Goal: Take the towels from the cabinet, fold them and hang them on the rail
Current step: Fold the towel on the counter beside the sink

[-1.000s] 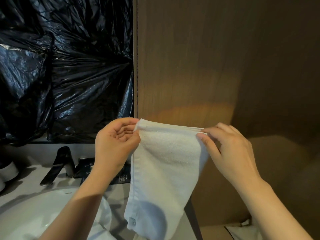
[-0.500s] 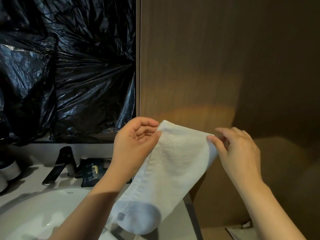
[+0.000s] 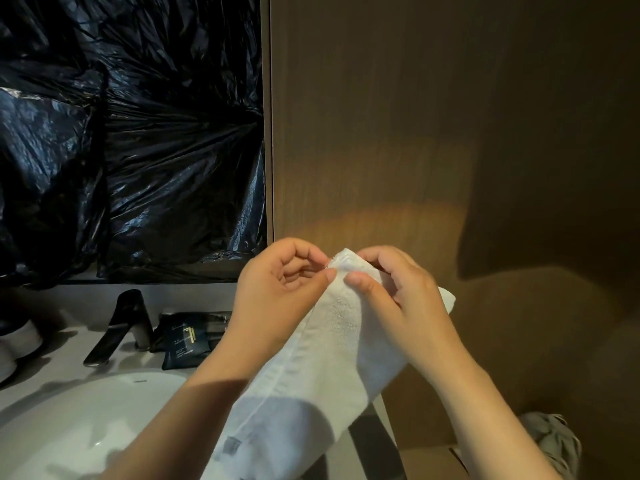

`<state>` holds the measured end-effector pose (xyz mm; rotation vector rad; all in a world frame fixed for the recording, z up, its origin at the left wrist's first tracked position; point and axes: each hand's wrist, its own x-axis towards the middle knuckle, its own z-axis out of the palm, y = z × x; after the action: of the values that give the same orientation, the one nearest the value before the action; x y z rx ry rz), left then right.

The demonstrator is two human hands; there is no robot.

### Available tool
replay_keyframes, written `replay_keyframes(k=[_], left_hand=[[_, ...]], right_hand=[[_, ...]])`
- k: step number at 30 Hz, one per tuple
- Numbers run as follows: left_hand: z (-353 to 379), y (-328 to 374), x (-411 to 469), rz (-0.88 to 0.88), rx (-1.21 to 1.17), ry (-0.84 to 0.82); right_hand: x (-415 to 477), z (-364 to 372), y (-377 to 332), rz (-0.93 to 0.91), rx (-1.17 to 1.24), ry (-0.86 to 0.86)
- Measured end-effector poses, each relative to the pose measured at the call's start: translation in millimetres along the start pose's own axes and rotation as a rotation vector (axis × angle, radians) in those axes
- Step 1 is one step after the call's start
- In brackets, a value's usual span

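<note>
Head view: our left hand [image 3: 287, 289] and right hand [image 3: 398, 299] each pinch the towel [image 3: 332, 358] at its top, so we match both edges flush before creasing the fold.

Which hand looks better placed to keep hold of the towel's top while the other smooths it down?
Right, probably. The right hand wraps the white towel near its top, thumb in front and fingers behind; the left hand only pinches the edge, so it seems freer to let go.
</note>
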<state>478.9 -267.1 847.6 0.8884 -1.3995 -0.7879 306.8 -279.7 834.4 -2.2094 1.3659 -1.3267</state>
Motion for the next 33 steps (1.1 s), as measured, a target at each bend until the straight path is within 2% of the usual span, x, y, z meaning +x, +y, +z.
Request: replay_keyframes(k=[4,9,14,18,22,26,33], left_hand=[[-2,-8,-9,-0.046,-0.011,0.006],[-5,-26,-27,-0.108,0.099,-0.036],[-2,-43,-34,0.077,0.302,0.011],[1,-54,-41,0.173,0.492,-0.033],[5,-67,-51,0.091,0.535,-0.12],[10,-84,-59,-0.071,0.582,-0.268],[11,-105,-62,-0.07,0.532,-0.373]], right_hand=[[-1,5,1,0.01,0.008,0.003],[0,-3,-2,0.006,0.052,0.039],[1,-6,-7,0.013,0.065,0.04],[-2,-5,-9,0.022,0.073,0.059],[-3,-5,-10,0.038,0.074,0.101],[-3,-7,-9,0.047,0.109,0.129],[-1,-10,-9,0.056,0.131,0.151]])
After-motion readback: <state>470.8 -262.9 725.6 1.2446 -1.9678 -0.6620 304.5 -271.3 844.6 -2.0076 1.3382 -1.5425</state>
